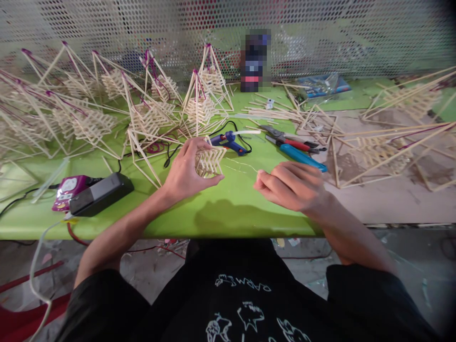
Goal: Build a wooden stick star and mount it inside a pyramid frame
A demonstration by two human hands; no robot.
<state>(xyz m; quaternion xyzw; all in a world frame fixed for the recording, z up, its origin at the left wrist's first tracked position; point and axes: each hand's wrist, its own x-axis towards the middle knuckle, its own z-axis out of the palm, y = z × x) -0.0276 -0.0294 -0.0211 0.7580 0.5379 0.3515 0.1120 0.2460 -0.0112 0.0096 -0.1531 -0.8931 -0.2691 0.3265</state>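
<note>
My left hand (185,167) is closed around a small stacked lattice of pale wooden sticks (211,160), held just above the green tabletop. Its thumb and fingers press on opposite sides of the lattice. Thin pale strands (242,164) run from near the lattice toward my right hand (290,185). The right fingers are curled, with thumb and index finger pinched on the end of a strand; whether it is glue or thread I cannot tell. Behind the lattice lies a blue glue gun (228,141) with a white glue stick in its back.
Pliers with red handles (295,142) and a blue-handled tool (302,157) lie beyond my right hand. Several stick pyramids (149,114) crowd the left, more stand right. A purple power socket (69,190) and dark box (101,194) sit at left. Loose sticks (263,111) lie behind.
</note>
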